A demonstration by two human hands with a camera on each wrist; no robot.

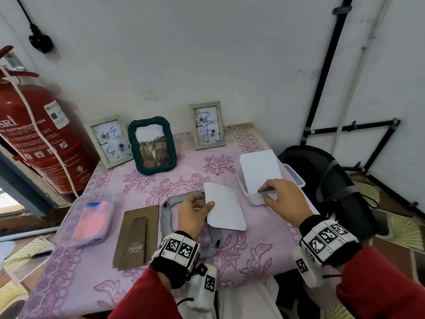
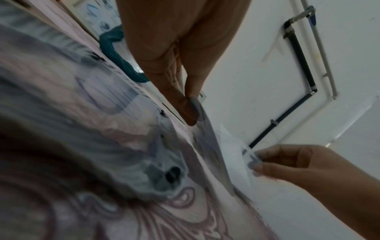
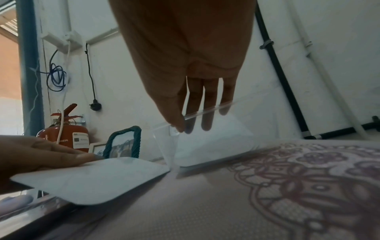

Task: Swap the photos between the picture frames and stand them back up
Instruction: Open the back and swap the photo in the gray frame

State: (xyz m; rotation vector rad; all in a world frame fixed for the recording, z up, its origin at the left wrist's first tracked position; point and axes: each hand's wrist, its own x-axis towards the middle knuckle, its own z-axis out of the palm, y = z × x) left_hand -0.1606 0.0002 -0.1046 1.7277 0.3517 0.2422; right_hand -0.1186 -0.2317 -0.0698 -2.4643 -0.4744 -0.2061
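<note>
My left grip pinches white photo mid-surface; right grip pinches clear container rim near right edge. Keep photo flat, avoid creasing corners.

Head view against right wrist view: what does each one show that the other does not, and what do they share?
Only the head view shows the brown frame backing board, the two pale upright picture frames and the lidded plastic tub with pink contents. Only the right wrist view shows the coiled blue cable on the wall. Both show the dark green woven frame, the red fire extinguisher, and the white rounded-corner photo in the left hand.
</note>
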